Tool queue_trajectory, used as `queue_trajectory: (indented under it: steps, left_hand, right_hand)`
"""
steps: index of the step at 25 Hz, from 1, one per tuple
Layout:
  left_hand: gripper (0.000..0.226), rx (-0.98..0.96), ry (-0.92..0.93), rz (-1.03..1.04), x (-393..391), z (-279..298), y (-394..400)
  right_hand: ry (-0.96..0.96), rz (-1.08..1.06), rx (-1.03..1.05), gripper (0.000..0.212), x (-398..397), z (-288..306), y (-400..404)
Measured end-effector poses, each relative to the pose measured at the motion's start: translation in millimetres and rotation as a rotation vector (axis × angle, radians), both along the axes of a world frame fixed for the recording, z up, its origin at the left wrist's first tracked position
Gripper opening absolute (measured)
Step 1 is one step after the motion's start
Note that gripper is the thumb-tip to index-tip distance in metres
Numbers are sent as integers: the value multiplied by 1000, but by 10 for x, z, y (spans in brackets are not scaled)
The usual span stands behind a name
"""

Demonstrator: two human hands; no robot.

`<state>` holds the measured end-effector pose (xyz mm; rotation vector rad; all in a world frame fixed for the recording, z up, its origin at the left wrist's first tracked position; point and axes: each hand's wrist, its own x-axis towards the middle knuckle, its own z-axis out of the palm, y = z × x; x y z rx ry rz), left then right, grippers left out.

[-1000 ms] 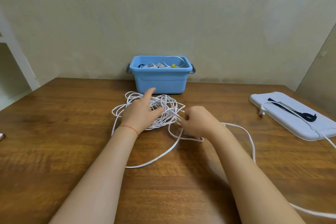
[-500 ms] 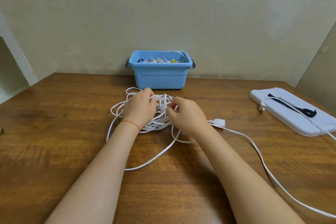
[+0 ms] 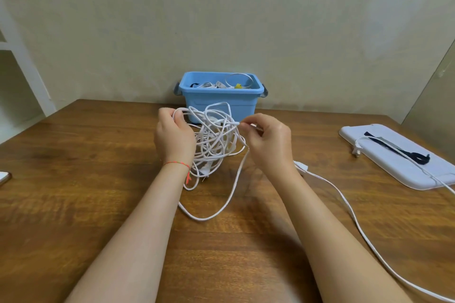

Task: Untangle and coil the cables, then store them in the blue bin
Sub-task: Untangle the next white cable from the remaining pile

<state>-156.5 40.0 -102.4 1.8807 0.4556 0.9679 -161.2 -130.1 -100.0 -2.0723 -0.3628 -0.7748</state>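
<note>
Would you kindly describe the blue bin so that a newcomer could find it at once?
Look at the far edge of the wooden table, against the wall. The blue bin stands there, just behind the white cable tangle that both hands hold up. It is the only light blue open box, with grey side handles and cables already inside.

The white cable point(image 3: 354, 219) runs off the right edge; the bin's point(image 3: 219, 101) contents are too small to tell.
</note>
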Motion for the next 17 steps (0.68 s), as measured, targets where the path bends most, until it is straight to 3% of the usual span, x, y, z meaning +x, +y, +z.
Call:
queue_trajectory:
  steps: [2, 4, 6, 8, 10, 12, 13, 15, 17]
  left_hand:
    - [21, -7, -78, 30, -53, 19, -29]
    - [19, 24, -77, -2, -61, 16, 0]
    - [24, -9, 123, -208, -39, 41, 59]
    - [29, -52, 468, -569, -74, 84, 95]
    - [28, -54, 722, -888, -146, 123, 147]
    - [33, -36, 825, -1024, -185, 159, 211]
    - [41, -58, 820, -1018, -188, 170, 225]
    - [57, -168, 690, -818, -104, 130, 212]
    - [49, -165, 464, -532, 11, 55, 132]
  right_hand:
    - [-148, -54, -32, 3, 21, -10, 10]
    - [-127, -96, -77, 7, 54, -10, -30]
    - [182, -75, -182, 13, 65, -3, -121]
    - [504, 4, -272, 13, 40, -3, -185]
    - [620, 79, -278, 20, 17, 18, -225]
    - [652, 144, -251, 27, 10, 55, -240]
    - [653, 167, -265, 28, 16, 64, -253]
    - [660, 215, -303, 24, 33, 64, -276]
    - [675, 261, -284, 17, 52, 33, -275]
